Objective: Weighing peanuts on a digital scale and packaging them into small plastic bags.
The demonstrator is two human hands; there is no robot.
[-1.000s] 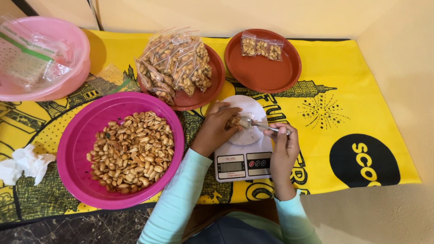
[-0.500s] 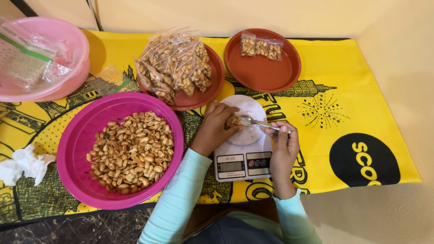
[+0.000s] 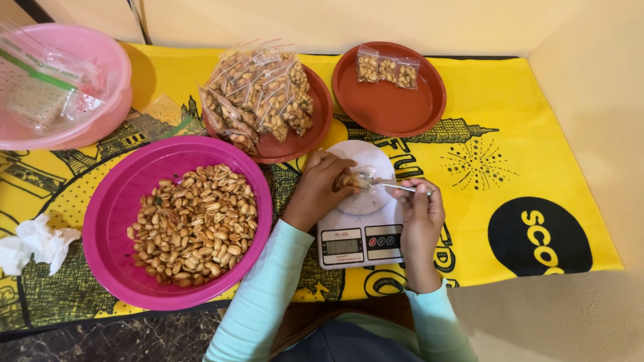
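**Filling a small bag over the scale**

While your left hand (image 3: 316,191) pinches a small clear plastic bag of peanuts (image 3: 349,179) shut-fingered over the round white platform of the digital kitchen scale (image 3: 362,228), your right hand (image 3: 419,211) grips a thin metal spoon (image 3: 379,181) by its handle, bowl at the bag's mouth. Left of the scale sits the magenta plastic bowl of roasted peanuts (image 3: 117,201).

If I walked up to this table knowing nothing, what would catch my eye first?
Probably the big magenta bowl of roasted peanuts at left, on a bright yellow printed cloth. Behind it a brown plate is heaped with small clear peanut packets. In the middle, over a white kitchen scale, the left hand holds a small bag while the right hand holds a spoon to it.
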